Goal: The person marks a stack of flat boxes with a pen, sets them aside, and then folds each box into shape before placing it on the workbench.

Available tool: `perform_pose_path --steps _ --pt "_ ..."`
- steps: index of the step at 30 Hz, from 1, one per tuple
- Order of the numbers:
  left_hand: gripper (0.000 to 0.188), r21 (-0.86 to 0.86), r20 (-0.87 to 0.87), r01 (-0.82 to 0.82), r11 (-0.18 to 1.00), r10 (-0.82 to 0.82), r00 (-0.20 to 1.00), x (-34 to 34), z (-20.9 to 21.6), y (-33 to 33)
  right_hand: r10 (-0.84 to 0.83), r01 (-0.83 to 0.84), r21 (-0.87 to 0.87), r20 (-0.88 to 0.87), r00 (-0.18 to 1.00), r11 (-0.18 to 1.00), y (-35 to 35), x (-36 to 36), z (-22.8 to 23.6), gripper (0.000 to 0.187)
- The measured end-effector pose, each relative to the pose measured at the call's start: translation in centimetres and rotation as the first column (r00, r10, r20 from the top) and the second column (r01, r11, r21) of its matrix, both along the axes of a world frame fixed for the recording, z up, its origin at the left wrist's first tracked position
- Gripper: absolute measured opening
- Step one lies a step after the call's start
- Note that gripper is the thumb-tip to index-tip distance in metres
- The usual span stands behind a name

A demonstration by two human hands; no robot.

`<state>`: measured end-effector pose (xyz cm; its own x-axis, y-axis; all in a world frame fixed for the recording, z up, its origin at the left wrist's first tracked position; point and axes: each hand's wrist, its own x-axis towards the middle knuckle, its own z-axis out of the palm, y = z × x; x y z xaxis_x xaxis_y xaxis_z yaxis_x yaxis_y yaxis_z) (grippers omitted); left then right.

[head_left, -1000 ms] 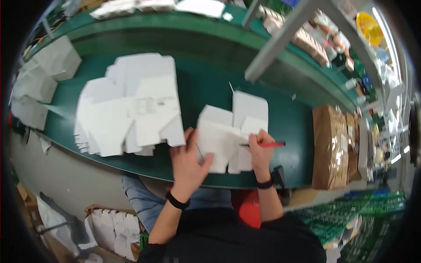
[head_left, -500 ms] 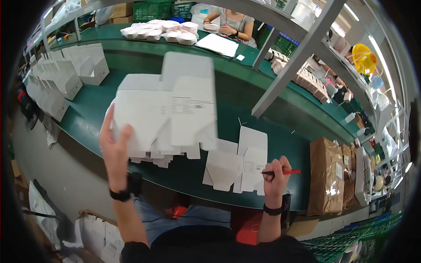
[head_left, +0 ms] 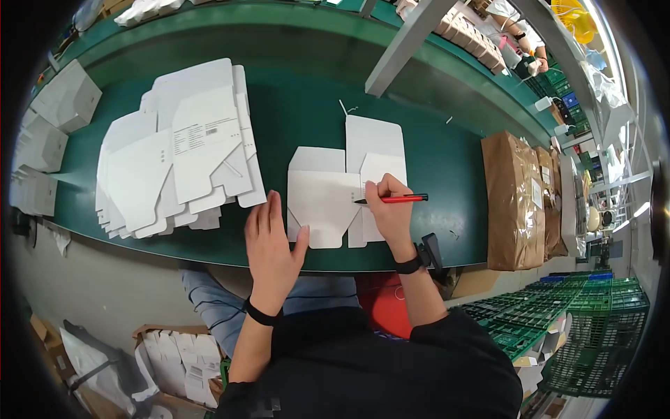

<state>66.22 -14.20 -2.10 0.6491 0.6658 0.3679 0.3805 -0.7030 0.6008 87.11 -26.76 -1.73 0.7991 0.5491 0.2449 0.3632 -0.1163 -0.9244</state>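
Observation:
A white flattened carton (head_left: 322,195) lies on the green table in front of me. My right hand (head_left: 392,218) grips a red and black pen (head_left: 401,199), its dark tip at the printed dots on the carton. My left hand (head_left: 272,241) holds nothing; its fingers are spread at the carton's lower left corner, the thumb touching or just over the edge. To its left is a fanned stack of flat white cartons (head_left: 202,143), the top ones bearing printed text.
Folded white boxes (head_left: 66,96) stand at the far left of the table. Brown wrapped packages (head_left: 515,202) sit at its right end. A grey metal post (head_left: 405,52) rises from the back. Green crates (head_left: 593,335) are stacked at lower right, and an open carton (head_left: 185,366) stands at lower left.
The carton my left hand held up now lies on the stack, and that hand has let go and moved right. My right hand has brought the pen tip left to the dots. The view has shifted.

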Motion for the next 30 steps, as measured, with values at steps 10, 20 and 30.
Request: perform_pose_path --steps 10,20,30 --pt "0.063 0.079 -0.181 -0.010 0.997 0.024 0.983 0.8 0.2 -0.5 0.022 -0.020 -0.027 0.051 0.998 0.999 0.2 -0.4 -0.2 0.040" --pt "0.050 -0.791 0.420 0.232 0.566 0.226 0.879 2.5 2.7 -2.7 -0.096 0.182 0.338 -0.257 0.962 0.923 -1.6 0.3 0.9 0.029" --pt "0.049 -0.370 0.720 -0.013 0.929 0.296 0.628 -6.8 13.9 9.7 -0.176 0.392 -0.192 0.663 0.728 0.900 -14.9 10.3 4.1 0.014"
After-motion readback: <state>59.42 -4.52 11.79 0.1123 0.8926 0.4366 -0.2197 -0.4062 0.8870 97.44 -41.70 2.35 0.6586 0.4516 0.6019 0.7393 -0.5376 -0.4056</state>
